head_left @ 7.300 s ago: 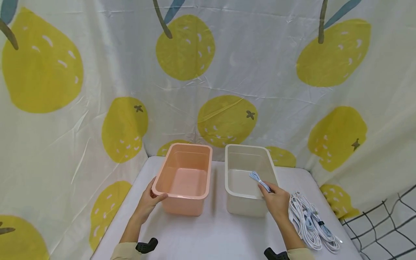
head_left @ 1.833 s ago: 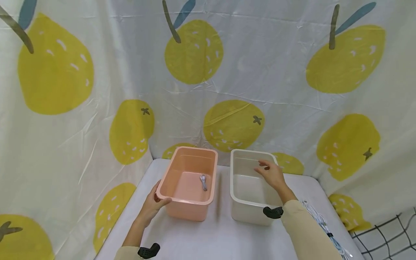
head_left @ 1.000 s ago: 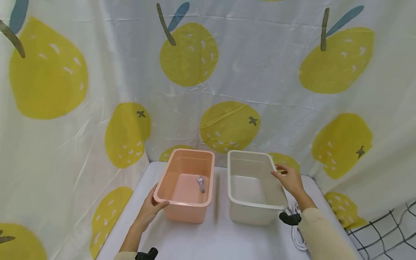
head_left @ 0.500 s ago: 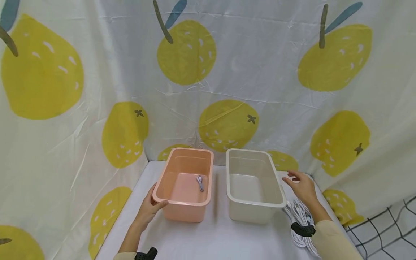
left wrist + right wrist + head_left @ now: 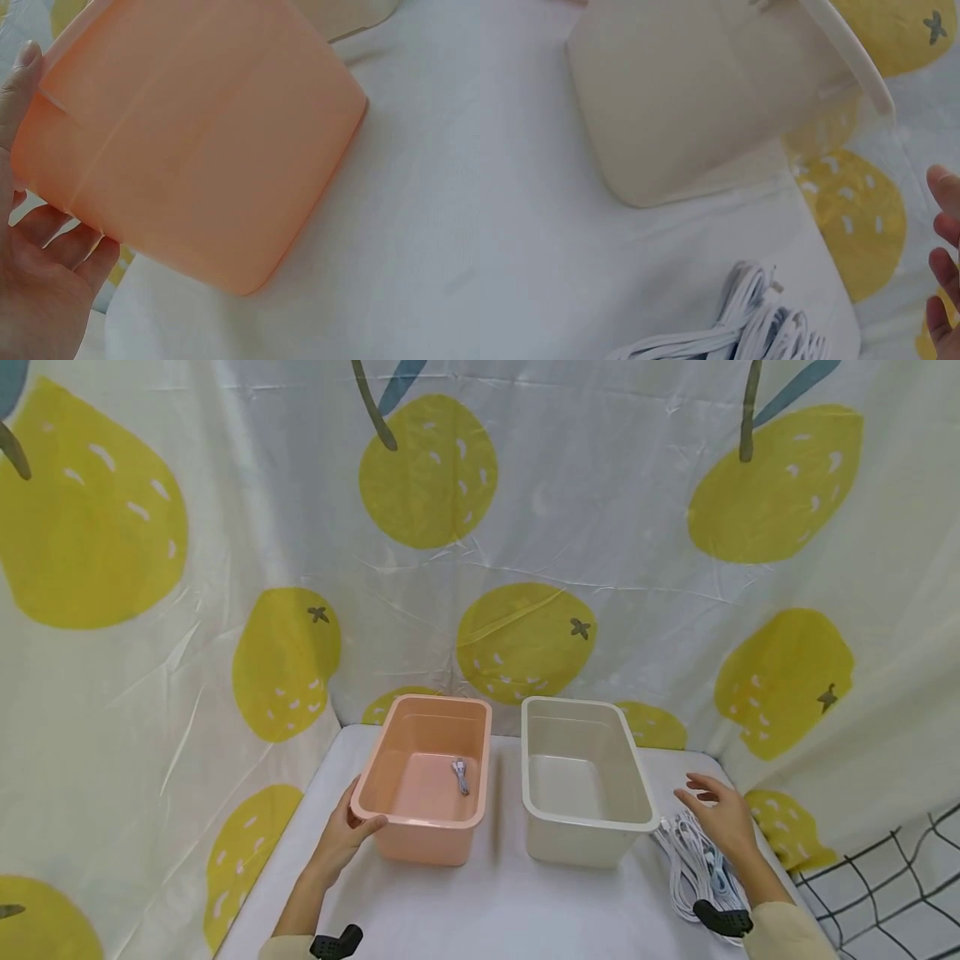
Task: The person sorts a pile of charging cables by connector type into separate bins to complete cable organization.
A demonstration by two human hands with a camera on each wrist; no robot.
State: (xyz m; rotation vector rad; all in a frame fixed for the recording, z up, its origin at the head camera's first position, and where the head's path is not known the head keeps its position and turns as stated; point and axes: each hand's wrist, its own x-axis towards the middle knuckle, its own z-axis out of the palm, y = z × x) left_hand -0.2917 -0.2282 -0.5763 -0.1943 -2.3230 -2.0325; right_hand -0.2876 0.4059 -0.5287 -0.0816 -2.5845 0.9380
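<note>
My left hand (image 5: 340, 837) holds the near left corner of the orange-pink plastic bin (image 5: 420, 821), thumb over the rim and fingers against the side. A small tied grey-white cable (image 5: 461, 777) lies on that bin's floor, toward its right side. My right hand (image 5: 722, 817) is in the air right of the cream bin (image 5: 592, 828), fingers loosely bent and holding nothing. Just below and left of it is a pile of coiled white and light blue cables (image 5: 686, 858). In the right wrist view, coiled white cables (image 5: 757, 322) lie under the hand, on the white cloth.
Both bins stand side by side with a narrow gap on the white-covered table (image 5: 502, 910). A lemon-print curtain (image 5: 600, 510) hangs behind and at both sides. A dark wire grid (image 5: 885, 877) stands beyond the table's right edge.
Earlier my right hand held a light blue cable by the cream bin; now a cable lies in the pink bin. The empty right hand has moved right and nearer, over the cable pile.
</note>
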